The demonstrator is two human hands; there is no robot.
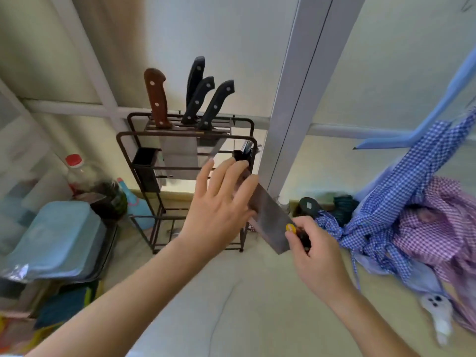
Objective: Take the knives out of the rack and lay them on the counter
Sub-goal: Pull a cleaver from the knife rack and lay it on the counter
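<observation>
Right hand [313, 249] grips the cleaver [268, 217] beside the rack [144, 173] — left hand [219, 204] spread, empty.

Single head-worn wide-angle view, looking forward and slightly down from close above the table [231, 305]. It faces the knife rack [185, 140] against the window wall, near centre frame. Both forearms enter from the bottom edge. Straight lines bow markedly toward the edges.
</observation>
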